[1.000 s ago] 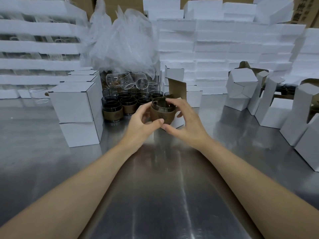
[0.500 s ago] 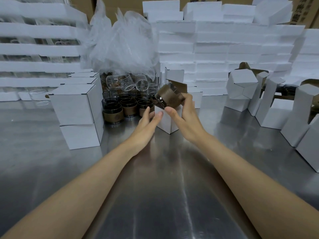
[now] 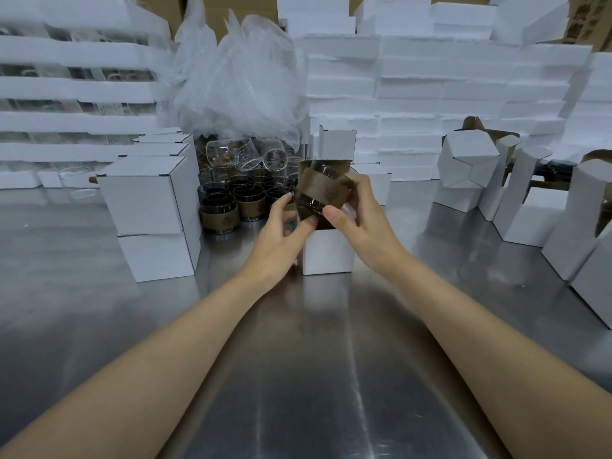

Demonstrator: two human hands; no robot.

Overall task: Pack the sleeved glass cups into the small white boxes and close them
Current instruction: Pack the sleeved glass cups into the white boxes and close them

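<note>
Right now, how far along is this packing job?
Done: closed white boxes stand stacked at the left. In hand: the right hand grips a sleeved cup, tilted over an open box; the left hand is at that box's rim. The cup isn't inside yet, and the flap is up. Left: a cluster of sleeved cups waits behind, and open boxes stand at the right.

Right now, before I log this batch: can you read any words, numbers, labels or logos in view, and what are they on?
Nothing reads as legible text.
Brown carton, top right: dark printed characters, too blurred to read.
Sleeve of the held cup: a round stamped emblem, too small to read.
Clear glass behind the sleeved cups: faint printed marks, unreadable.
White boxes: no print visible.
</note>
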